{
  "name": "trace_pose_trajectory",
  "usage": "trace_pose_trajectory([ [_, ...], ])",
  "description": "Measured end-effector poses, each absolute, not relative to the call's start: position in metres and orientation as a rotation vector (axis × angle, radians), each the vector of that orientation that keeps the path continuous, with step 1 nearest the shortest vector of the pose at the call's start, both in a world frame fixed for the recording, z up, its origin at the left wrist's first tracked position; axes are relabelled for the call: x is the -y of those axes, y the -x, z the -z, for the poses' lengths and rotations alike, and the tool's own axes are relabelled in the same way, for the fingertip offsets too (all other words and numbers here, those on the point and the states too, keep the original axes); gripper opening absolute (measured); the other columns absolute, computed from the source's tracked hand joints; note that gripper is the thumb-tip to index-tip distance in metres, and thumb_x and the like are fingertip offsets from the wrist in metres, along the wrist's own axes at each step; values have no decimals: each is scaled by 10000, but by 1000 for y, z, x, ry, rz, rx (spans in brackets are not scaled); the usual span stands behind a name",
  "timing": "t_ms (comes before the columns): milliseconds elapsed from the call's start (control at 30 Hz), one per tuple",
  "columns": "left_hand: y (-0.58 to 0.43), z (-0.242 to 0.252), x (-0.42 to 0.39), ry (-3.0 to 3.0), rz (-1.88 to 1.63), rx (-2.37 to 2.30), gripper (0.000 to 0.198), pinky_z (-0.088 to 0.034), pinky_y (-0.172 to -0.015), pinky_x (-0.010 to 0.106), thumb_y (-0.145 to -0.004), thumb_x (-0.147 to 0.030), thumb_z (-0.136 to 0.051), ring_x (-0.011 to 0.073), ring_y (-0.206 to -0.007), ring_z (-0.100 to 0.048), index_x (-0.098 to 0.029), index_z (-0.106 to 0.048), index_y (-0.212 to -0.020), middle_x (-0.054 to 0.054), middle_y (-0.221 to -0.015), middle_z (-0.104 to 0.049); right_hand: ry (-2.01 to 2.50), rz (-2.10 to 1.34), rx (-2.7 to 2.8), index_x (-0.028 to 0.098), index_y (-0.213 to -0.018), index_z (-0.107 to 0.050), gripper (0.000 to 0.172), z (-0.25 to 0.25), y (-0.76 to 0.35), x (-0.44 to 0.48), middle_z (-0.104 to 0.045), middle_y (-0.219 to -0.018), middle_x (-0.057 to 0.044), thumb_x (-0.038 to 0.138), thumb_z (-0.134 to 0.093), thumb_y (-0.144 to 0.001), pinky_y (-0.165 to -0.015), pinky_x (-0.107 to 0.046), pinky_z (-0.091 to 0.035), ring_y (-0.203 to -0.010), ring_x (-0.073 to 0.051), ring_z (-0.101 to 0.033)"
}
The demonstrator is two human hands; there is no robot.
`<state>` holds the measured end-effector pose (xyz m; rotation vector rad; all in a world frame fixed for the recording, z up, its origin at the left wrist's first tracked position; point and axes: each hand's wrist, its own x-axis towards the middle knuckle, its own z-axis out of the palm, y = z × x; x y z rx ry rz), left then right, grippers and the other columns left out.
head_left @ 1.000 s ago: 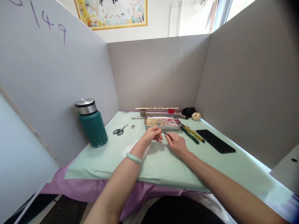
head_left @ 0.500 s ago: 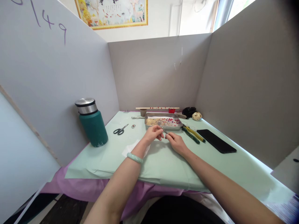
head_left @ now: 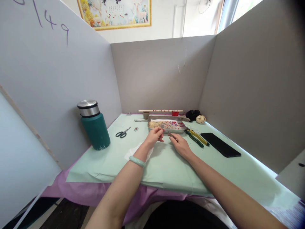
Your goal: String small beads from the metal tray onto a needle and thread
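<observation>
My left hand (head_left: 155,136), with a pale green bangle (head_left: 137,161) on its wrist, is closed in a pinch just in front of the metal tray (head_left: 166,130). What its fingertips hold is too small to make out. A short gap to the right, my right hand (head_left: 180,145) grips a thin pointed metal tool (head_left: 169,132), its tip toward the tray. Inside the tray lie small tan beads (head_left: 154,124) and red beads (head_left: 173,123). Under my left forearm is a crumpled white tissue (head_left: 131,153).
Scissors (head_left: 123,132) and a small round beaded piece (head_left: 136,129) lie left, near a green bottle (head_left: 95,128). Right of the tray are pliers (head_left: 197,137) and a black phone (head_left: 221,144). Behind stand a brown cup (head_left: 146,115), a red container (head_left: 175,113) and a beaded stick (head_left: 160,110). Grey panels enclose three sides.
My hands have drawn slightly apart, and the tool's tip has come away from my left fingers, now pointing more toward the tray. My left fingers have closed further together.
</observation>
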<state>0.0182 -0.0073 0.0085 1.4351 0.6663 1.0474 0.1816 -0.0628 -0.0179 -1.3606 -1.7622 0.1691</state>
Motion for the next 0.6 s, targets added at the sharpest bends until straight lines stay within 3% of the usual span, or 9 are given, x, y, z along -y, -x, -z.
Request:
trace_pose_trajectory([
  [233,-18,-10,10,-1380,-1030,-591,221,-549,-605,314,-770,-275,-617,63,-525,-505,-118,-548,-909,-20,-650,-547,1424,-85,1757,147,-941,-598,250,19,-181,67,-621,-899,-29,358,-465,-919,-750,-340,-482,-802,-143,-594],
  [600,-19,-6,7,-1438,-1024,-560,267,-544,-602,321,-722,-254,-660,82,-564,-553,-135,-485,-884,39,-740,-646,1476,-10,1835,148,-910,-605,242,19,-178,68,-622,-872,-23,352,-475,-915,-738,-332,-486,-790,-138,-594],
])
